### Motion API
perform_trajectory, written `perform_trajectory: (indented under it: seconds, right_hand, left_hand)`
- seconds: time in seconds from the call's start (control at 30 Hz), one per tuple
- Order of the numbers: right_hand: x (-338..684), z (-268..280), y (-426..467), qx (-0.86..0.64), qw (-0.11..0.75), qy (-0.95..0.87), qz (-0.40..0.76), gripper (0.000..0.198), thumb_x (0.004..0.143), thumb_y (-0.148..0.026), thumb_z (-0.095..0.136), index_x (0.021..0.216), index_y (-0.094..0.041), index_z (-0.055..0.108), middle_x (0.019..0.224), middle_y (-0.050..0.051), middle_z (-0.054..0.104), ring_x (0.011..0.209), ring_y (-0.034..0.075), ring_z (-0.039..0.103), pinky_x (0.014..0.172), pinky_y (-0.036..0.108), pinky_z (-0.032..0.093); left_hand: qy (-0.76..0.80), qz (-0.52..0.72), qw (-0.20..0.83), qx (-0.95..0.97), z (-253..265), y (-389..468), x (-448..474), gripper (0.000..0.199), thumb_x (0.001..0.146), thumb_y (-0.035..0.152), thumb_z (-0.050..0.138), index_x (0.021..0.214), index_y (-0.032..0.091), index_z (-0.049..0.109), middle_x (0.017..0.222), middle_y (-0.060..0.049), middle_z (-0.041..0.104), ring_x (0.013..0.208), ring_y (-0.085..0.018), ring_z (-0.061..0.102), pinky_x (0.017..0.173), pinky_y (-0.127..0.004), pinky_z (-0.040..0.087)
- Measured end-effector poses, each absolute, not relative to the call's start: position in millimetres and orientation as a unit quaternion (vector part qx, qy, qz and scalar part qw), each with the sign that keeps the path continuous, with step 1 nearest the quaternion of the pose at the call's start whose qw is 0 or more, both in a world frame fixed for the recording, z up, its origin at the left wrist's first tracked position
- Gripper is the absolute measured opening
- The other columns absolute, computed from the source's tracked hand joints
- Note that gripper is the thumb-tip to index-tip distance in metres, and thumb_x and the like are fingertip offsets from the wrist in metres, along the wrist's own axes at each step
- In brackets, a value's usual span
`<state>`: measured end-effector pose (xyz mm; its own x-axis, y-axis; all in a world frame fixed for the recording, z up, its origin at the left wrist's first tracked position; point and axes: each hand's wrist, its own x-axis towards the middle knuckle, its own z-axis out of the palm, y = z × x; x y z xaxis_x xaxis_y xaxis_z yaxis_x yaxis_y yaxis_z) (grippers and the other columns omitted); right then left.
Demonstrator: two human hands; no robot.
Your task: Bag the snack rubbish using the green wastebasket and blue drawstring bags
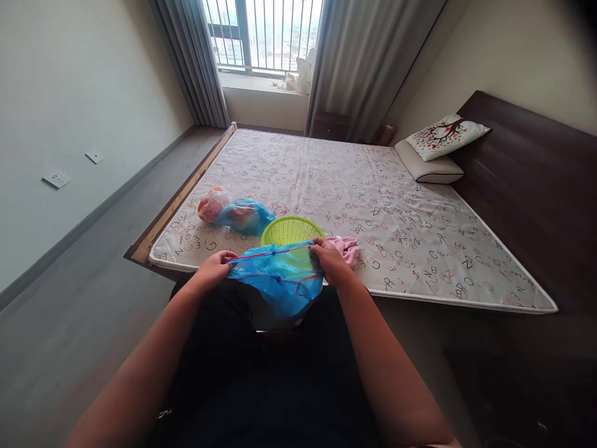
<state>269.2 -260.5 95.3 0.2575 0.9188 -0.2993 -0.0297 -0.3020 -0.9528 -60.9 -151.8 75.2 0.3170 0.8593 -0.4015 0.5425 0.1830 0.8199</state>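
A: Quick check, what do our hands have rn?
B: Our L hand (pixel 215 269) pinches one end of a thin blue bag (pixel 275 283), our R hand (pixel 332 261) grips the other. Both closed on the plastic.
A: Where's the bag exactly?
B: Btwn our hands, pulled wide over our lap, right by the near edge of the mattress (pixel 321 180). Red cord (pixel 254 256) runs across it in 2 lines, & the lower part hangs btwn our knees.
A: OK, & what's just past it?
B: Green basket (pixel 291 229) on the mattress, its near side partly behind the bag; we see some green thru the plastic. Pink cloth (pixel 349 250) lies just R of it, partly behind our R hand.
A: And to the L?
B: We've got a 2nd bag, a filled blue one (pixel 248 216), near the basket, & a clear bag (pixel 214 204) w/ orange-red stuff touching it. Can't tell what's inside either.
A: Rest of the bed?
B: Tree-print pillow (pixel 450 137) leans on a plain cushion (pixel 426 163) by the dark headboard (pixel 527 143), far R, well apart from our hands.
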Motion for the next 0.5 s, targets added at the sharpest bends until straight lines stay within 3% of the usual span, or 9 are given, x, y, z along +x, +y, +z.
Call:
perform_trajectory:
  seconds: [0.1,0.2,0.33,0.37,0.43,0.5]
  right_hand:
    - [285,96,-270,-0.668,0.38,-0.437,0.467,0.038,0.084,-0.051,0.066,0.109,-0.022,0.065,0.093,0.003,0.069,0.086,0.019,0.064,0.073,0.028,0.05]
    - [291,91,-270,-0.655,0.254,-0.537,0.467,0.05,0.08,-0.057,0.079,0.115,-0.022,0.071,0.114,0.008,0.074,0.104,0.025,0.067,0.087,0.032,0.053]
    - [292,111,-231,-0.626,0.123,-0.576,0.51,0.03,0.081,-0.046,0.083,0.095,-0.021,0.075,0.097,0.006,0.074,0.087,0.022,0.067,0.078,0.031,0.054]
    - [294,131,-218,-0.641,0.121,-0.566,0.504,0.024,0.085,-0.042,0.08,0.09,-0.02,0.073,0.09,0.005,0.072,0.08,0.02,0.065,0.073,0.03,0.053]
    - [300,189,-197,-0.694,0.208,-0.548,0.418,0.02,0.094,-0.039,0.072,0.088,-0.019,0.068,0.079,0.004,0.066,0.072,0.017,0.06,0.069,0.03,0.052]
    - [304,259,-192,-0.714,0.379,-0.548,0.216,0.023,0.097,-0.038,0.07,0.087,-0.019,0.063,0.077,0.002,0.059,0.073,0.015,0.058,0.075,0.032,0.053]
  left_hand:
    - [0.534,0.17,0.624,0.544,86,-158,-71,0.06,0.069,0.057,0.09,0.103,0.016,0.063,0.08,-0.001,0.067,0.061,-0.014,0.062,0.058,-0.025,0.053]
    - [0.498,0.147,0.715,0.468,86,-166,-73,0.059,0.067,0.051,0.096,0.1,0.018,0.059,0.079,0.001,0.065,0.063,-0.013,0.064,0.061,-0.026,0.058]
    - [0.48,0.095,0.76,0.429,110,-144,-47,0.047,0.074,0.032,0.093,0.104,0.014,0.063,0.088,-0.006,0.07,0.073,-0.019,0.07,0.062,-0.029,0.061]
    - [0.476,0.123,0.763,0.42,127,-130,-37,0.041,0.079,0.027,0.088,0.109,0.013,0.063,0.092,-0.008,0.071,0.075,-0.019,0.07,0.066,-0.03,0.062]
    - [0.498,0.335,0.671,0.435,173,-96,-17,0.023,0.091,0.017,0.073,0.109,0.01,0.06,0.083,-0.006,0.068,0.066,-0.014,0.065,0.063,-0.028,0.059]
    - [0.446,0.484,0.591,0.466,220,-65,-3,0.017,0.104,0.016,0.053,0.12,0.018,0.053,0.089,0.001,0.064,0.076,-0.009,0.067,0.075,-0.025,0.058]
